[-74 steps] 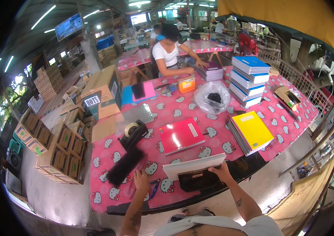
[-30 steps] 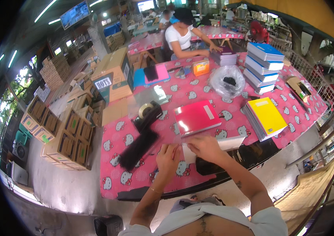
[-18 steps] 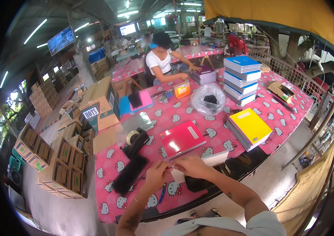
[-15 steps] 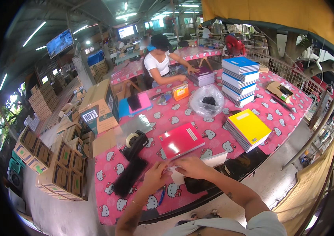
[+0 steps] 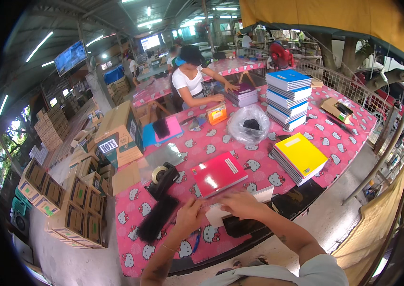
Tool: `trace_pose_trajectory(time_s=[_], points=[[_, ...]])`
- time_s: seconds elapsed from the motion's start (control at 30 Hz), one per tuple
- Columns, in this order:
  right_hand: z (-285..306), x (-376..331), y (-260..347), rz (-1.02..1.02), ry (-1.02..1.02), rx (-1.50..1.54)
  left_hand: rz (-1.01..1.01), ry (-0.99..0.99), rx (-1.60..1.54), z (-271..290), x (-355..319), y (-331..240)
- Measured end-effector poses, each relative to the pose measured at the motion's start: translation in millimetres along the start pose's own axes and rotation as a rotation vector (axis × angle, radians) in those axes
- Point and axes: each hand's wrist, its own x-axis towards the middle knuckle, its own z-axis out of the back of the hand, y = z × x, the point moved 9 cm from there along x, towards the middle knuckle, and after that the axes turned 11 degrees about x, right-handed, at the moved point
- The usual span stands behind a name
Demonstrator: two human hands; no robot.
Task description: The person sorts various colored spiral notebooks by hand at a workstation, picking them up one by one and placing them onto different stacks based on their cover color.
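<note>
My left hand (image 5: pixel 190 213) is closed in a pinch near the front edge of the table, just below the red notebook (image 5: pixel 220 174). My right hand (image 5: pixel 241 205) is beside it, its fingers curled in and slightly blurred. Whatever thin thing is between the fingertips is too small and faint to make out. Under the right hand lies an open white-paged book or pad (image 5: pixel 262 195). A dark brush with black bristles (image 5: pixel 158 218) and a black tape dispenser (image 5: pixel 163 179) lie left of my hands. A blue pen (image 5: pixel 196 240) rests below the left hand.
A stack of yellow notebooks (image 5: pixel 300 155) and a tall blue-and-white stack (image 5: pixel 287 97) stand to the right. A clear plastic bag (image 5: pixel 248 125) and an orange box (image 5: pixel 216 114) sit farther back. Across the table, a person (image 5: pixel 191 78) handles purple notebooks (image 5: pixel 243 97). Cartons (image 5: pixel 120 131) stand left.
My hands have moved slightly apart, the right one shifting to the right and lifting off the left fingertips. The view has tilted a little.
</note>
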Motion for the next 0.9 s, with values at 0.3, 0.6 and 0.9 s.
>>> trace_pose_trajectory(time_s=[0.3, 0.6, 0.9], points=[[7.3, 4.6, -3.5, -0.041, -0.021, -0.087, -0.058, -0.135, 0.594, -32.8, -15.3, -39.2], [0.0, -1.6, -12.9, -0.107, 0.003, -0.051, 0.009, -0.081, 0.408, -40.8, 0.7, 2.5], [6.2, 0.3, -0.7, 0.056, -0.102, -0.051, -0.198, -0.093, 0.157, -11.9, 15.6, -18.9]])
